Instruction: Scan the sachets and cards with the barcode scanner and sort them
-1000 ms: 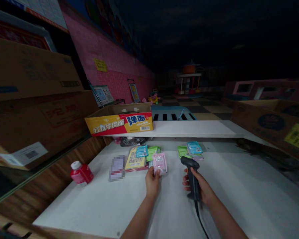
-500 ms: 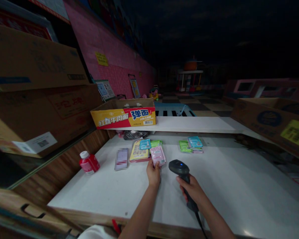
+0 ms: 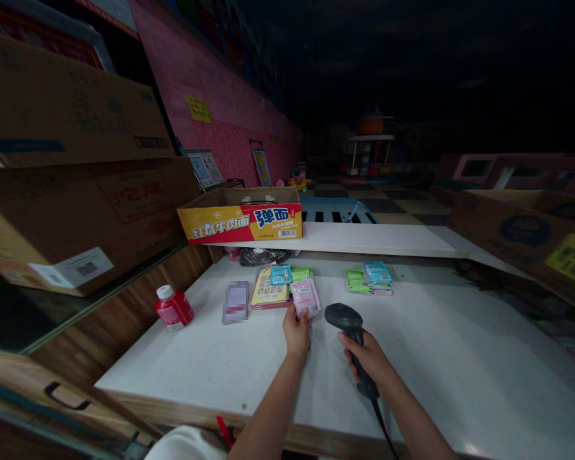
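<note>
My left hand (image 3: 296,332) pinches the near edge of a pink packet (image 3: 306,296) held just above the white counter (image 3: 441,345). My right hand (image 3: 370,358) is wrapped round the handle of a black barcode scanner (image 3: 345,317), whose head sits just right of the pink packet. Its cable trails back along my right arm. Behind the pink packet lie a yellow booklet (image 3: 269,288) and blue and green packets (image 3: 292,275). A second small pile of green and blue packets (image 3: 368,278) lies further right.
A red bottle with a white cap (image 3: 173,308) lies at the counter's left edge. A yellow and red noodle box (image 3: 242,221) sits on the raised white shelf (image 3: 374,240). Big cardboard boxes (image 3: 76,191) stack on the left, another cardboard box (image 3: 527,233) on the right.
My right hand has brought the scanner leftwards, close to the pink packet. My left hand has kept hold of the packet. My view has pulled back a little.
</note>
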### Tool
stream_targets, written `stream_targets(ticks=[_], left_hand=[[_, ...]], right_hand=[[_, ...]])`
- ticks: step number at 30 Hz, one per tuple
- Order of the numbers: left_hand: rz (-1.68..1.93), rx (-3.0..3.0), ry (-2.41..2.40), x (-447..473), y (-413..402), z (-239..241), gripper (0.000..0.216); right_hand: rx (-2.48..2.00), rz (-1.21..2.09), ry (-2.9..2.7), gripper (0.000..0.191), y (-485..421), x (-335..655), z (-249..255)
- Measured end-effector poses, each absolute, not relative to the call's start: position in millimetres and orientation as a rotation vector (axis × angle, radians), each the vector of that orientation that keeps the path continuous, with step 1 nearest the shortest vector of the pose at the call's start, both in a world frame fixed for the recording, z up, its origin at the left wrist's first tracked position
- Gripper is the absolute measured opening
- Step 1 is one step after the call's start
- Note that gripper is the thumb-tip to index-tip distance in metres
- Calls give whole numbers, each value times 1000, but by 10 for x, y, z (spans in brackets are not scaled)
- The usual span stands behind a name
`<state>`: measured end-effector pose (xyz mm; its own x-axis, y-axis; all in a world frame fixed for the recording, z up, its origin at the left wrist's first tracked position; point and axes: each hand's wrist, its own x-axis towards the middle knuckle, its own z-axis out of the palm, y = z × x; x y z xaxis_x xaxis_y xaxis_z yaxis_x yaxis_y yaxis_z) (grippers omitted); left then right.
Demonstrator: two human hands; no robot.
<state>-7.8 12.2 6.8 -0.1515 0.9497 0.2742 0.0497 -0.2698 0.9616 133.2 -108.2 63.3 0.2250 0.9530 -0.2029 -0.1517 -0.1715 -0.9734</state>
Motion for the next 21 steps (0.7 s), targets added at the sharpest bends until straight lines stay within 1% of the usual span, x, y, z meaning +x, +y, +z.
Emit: stream_targets(ticks=[7,16,21], left_hand=[[1519,1337,1192,-59,71,156,39],[1576,1322,1199,-146,17,215,37],[1701,1314,1352,-420,296,560,27]], right_hand=[[-1225,1273,-656,29,-705,1707,595],[-994,1332,-582,47,-586,1906,379],[-943,1337,-578,46,-585,1930,290]])
